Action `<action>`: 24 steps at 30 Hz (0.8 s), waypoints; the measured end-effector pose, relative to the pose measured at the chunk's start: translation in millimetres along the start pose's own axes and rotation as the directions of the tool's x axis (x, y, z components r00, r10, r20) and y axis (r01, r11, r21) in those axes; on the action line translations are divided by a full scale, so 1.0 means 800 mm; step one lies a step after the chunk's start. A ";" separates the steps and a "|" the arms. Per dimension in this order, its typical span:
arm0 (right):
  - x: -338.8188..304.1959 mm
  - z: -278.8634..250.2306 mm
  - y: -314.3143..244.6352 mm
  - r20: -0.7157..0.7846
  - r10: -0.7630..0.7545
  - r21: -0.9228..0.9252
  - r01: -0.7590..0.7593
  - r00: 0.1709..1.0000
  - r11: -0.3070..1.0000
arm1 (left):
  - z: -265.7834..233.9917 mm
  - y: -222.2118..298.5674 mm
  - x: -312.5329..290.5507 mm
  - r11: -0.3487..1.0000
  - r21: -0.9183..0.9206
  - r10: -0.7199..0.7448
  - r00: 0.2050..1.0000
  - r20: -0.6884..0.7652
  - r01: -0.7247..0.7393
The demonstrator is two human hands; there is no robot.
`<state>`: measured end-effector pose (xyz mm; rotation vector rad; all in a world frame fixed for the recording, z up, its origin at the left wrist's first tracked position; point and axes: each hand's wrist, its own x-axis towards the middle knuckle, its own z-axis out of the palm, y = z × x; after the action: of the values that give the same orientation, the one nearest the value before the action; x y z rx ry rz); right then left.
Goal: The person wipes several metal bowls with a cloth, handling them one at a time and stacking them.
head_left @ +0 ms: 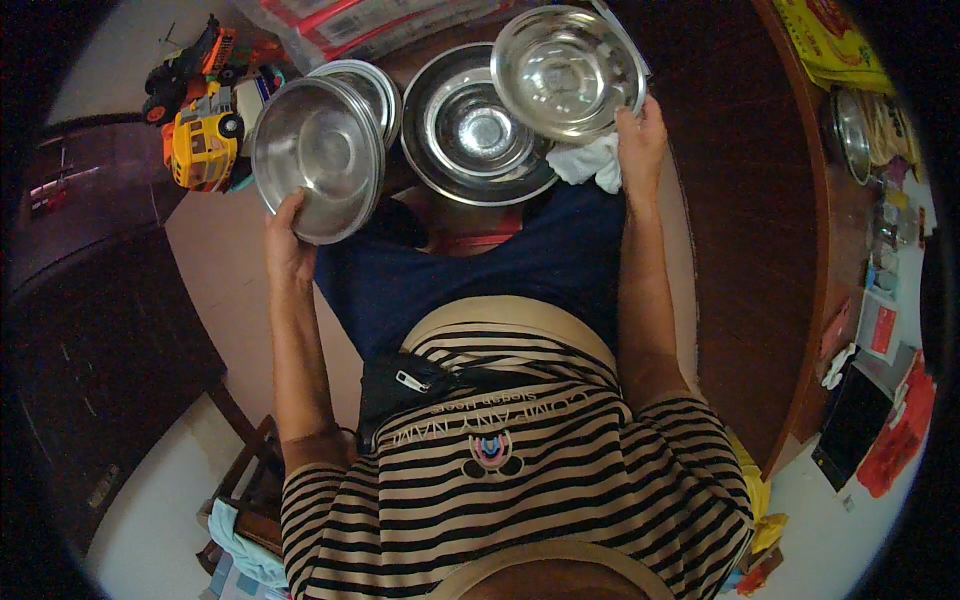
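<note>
My left hand (288, 243) grips the near rim of a round steel bowl (318, 158), tilted so its inside faces up at me. My right hand (640, 150) holds a second steel bowl (565, 70) by its right rim, together with a white cloth (590, 162) bunched under the palm. Between the two bowls a larger, wider steel basin (475, 130) rests in front of my knees. Another steel dish (375, 88) lies partly hidden behind the left bowl.
Toy trucks, yellow and orange (205, 140), stand on the floor at the upper left. A dark wooden table (745, 220) curves along the right, with a steel plate (852, 135) and small items on it. Dark cabinets (90, 330) line the left.
</note>
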<state>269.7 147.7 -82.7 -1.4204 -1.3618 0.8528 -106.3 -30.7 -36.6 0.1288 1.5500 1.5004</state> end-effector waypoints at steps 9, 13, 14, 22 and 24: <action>0.001 -0.012 0.003 -0.058 -0.040 -0.028 0.038 0.998 0.999 | 0.045 -0.034 -0.003 0.987 0.030 -0.158 0.981 0.115 0.155; -0.008 -0.011 0.002 0.105 -0.006 -0.062 0.013 0.994 0.998 | 0.049 -0.039 -0.008 0.968 -0.024 -0.243 0.958 0.151 0.249; -0.013 -0.011 0.002 0.209 -0.009 -0.049 0.020 0.978 0.999 | 0.049 -0.039 -0.008 0.963 -0.029 -0.262 0.956 0.131 0.268; -0.055 0.041 -0.066 0.591 -0.016 0.070 -0.031 0.807 0.997 | 0.057 -0.023 -0.037 0.906 0.336 -0.359 0.889 0.285 0.258; -0.055 0.047 -0.072 0.657 -0.003 -0.036 0.035 0.753 0.999 | 0.056 -0.029 -0.037 0.908 0.342 -0.356 0.880 0.316 0.244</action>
<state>210.3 106.3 -44.8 -1.1684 -1.9239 1.4041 -48.7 -23.1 -31.6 0.3088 1.3944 0.9283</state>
